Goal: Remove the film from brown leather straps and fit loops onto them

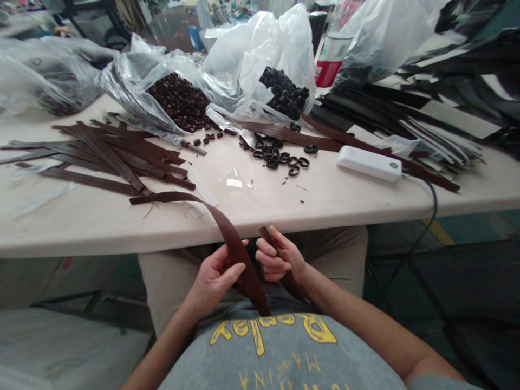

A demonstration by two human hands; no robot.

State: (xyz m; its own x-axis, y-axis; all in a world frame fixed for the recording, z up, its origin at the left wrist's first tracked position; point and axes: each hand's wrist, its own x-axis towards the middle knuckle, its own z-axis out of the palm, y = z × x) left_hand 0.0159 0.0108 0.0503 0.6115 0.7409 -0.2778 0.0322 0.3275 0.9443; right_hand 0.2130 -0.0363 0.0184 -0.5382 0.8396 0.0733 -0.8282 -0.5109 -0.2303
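A long brown strap [221,222] runs from the tabletop over the front edge and down to my lap. My left hand [217,276] is closed around its wide part, thumb on top. In my right hand [280,257], the fingers are wrapped round a narrow brown strap end that sticks up past the thumb; more strap hangs below this hand. Whether both parts are one strap is hidden near the shirt. The hands are apart, just in front of the table edge. A pile of brown straps [109,157] lies on the left of the table.
On the table [260,216] are loose black loops [272,157], a bag of small brown loops [179,103], a bag of black loops [284,92] and a white device [369,162] with a cable. Black strips [365,116] lie at the right, near a red-labelled bottle [328,70].
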